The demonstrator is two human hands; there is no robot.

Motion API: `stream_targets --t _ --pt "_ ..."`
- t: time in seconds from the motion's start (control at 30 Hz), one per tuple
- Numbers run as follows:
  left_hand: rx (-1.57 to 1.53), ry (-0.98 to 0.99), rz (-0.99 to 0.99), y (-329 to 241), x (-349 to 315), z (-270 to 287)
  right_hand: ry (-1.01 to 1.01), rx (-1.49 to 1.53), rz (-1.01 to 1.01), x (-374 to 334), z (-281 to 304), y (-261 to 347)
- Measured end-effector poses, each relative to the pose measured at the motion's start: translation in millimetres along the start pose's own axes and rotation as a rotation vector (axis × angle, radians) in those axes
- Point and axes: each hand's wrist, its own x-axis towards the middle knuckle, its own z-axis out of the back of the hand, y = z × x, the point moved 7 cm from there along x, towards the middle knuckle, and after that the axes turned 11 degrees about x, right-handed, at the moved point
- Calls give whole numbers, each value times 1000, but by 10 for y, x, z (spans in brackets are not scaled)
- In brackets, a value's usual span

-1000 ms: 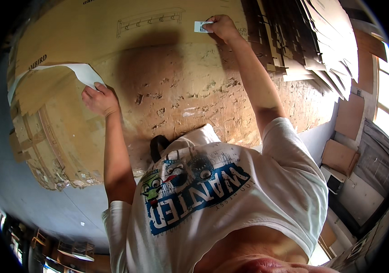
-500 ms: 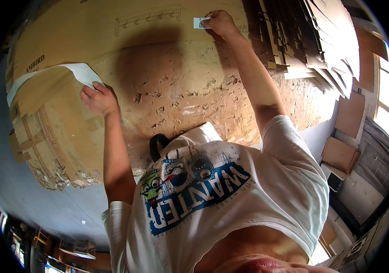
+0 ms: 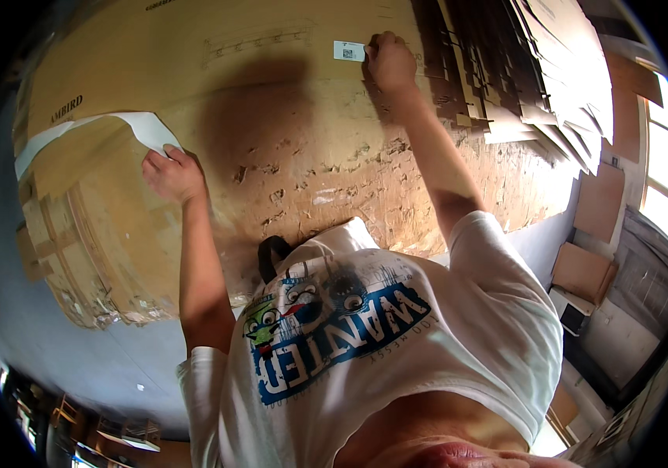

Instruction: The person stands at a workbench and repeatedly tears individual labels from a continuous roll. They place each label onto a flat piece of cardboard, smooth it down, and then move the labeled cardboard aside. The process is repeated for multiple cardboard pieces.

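Note:
My left hand (image 3: 172,173) is closed on the end of a long white paper strip (image 3: 147,130), pinching it between thumb and fingers. The strip arches away to the left across the cardboard. A small white label (image 3: 349,51) with a printed square code lies flat on the brown cardboard sheet (image 3: 154,62), near its line drawing of a rack. Beside the label's right edge is my right hand (image 3: 392,64), fingers curled in, fingertips at or very near that edge. Nothing shows in that hand, though its palm side is hidden.
Flat cut cardboard pieces (image 3: 506,70) are stacked on edge at the right. Towards me the work surface (image 3: 310,168) is worn, with torn brown covering. Cardboard panels (image 3: 599,203) lean by a window on the right. Grey floor (image 3: 100,366) shows at the lower left.
My right hand has slid right and a little nearer, off the label, uncovering it; the label stays on the cardboard. My left hand still holds the strip, nearly unmoved. The view has shifted slightly.

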Motion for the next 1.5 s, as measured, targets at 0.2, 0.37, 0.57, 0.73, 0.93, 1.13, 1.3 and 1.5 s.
stream_targets --t 0.2,0.37,0.57,0.73,0.93,1.13,1.3,1.5 --pt "-21 41 45 138 -64 -98 -171 -212 439 -605 -365 455" --pt "-33 89 63 92 -23 46 18 -151 360 -591 -128 604" --pt "-369 141 177 434 -296 -154 -40 103 614 -2094 -339 466" --pt "-896 642 530 303 -1306 163 -30 138 546 -2862 -449 146" --pt "-638 1107 -47 -282 -2243 884 4 213 513 -2862 -352 123" --pt "-462 1404 -216 -972 -2066 1728 315 494 416 -2879 -106 727" --pt "-639 1060 -697 -1032 -2393 1634 917 823 166 -2802 -1113 592" --pt "-1235 1306 142 -495 -2581 1333 1226 2088 -178 -2651 -499 353"
